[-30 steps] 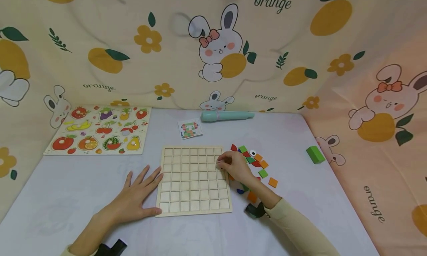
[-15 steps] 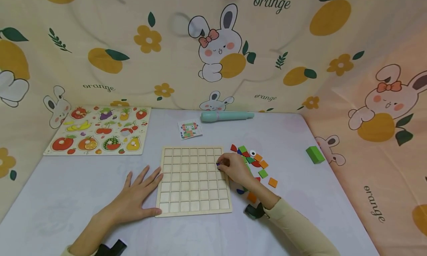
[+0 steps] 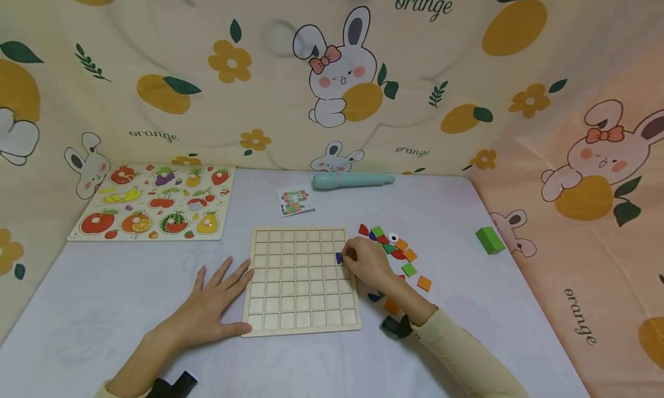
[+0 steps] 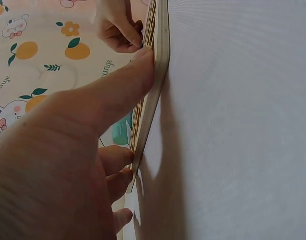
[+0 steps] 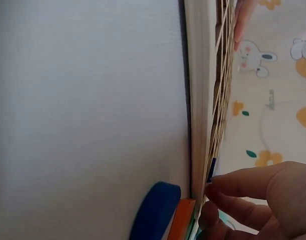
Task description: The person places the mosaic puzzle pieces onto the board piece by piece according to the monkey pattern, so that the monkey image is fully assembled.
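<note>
A pale wooden grid board [image 3: 302, 282] with square cells lies on the table. My left hand [image 3: 215, 303] is spread flat at its left side, fingertips and thumb touching the frame; the left wrist view shows the thumb [image 4: 125, 80] along the board's edge. At the board's right column, my right hand [image 3: 367, 262] pinches a small blue tile [image 3: 339, 258] between thumb and forefinger. From the right wrist, that blue tile [image 5: 211, 169] appears edge-on, tilted up from the grid. The fingers cover part of it.
Loose coloured tiles [image 3: 409, 269] lie right of the board, some under the right forearm. A small pattern card [image 3: 295, 201] and a teal pen-shaped object [image 3: 354, 181] lie behind it. A fruit puzzle board [image 3: 161, 205] is back left, a green block [image 3: 490, 240] far right.
My right hand has shifted slightly right at the right column, and more of the blue tile now shows beside its fingertips. The left hand and the board have stayed put.
</note>
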A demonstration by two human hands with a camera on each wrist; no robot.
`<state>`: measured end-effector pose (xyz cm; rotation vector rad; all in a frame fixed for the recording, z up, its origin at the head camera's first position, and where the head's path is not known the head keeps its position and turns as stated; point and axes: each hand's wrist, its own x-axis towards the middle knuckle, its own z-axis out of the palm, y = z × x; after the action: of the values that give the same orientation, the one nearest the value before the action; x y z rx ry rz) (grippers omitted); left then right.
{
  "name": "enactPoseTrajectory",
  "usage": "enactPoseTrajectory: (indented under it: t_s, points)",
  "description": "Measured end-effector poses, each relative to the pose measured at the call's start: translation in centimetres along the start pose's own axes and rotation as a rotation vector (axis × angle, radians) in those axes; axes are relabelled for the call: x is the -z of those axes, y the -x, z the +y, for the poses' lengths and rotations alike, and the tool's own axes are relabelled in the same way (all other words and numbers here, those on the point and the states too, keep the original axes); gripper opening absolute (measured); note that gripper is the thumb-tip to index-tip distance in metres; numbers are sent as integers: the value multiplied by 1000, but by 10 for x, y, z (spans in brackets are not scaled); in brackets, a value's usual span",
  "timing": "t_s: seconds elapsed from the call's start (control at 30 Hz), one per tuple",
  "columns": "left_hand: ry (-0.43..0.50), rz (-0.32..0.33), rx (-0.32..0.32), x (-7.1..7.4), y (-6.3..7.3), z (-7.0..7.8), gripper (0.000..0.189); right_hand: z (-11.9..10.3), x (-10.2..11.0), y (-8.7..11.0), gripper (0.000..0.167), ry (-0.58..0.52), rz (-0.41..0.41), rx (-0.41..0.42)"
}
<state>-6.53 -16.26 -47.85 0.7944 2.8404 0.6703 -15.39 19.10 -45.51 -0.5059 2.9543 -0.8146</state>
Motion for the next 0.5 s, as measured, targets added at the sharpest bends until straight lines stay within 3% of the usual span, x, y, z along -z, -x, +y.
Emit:
enactPoseTrajectory:
  t_s: [0.27,0.5]
  points:
    - [-3,14,-10,-1,1,-2,103,0,6,2,5,12,-52,14]
    - [-12,-12,8,-1,-1,-2,104,19,43,-1,6,92,-37,-80]
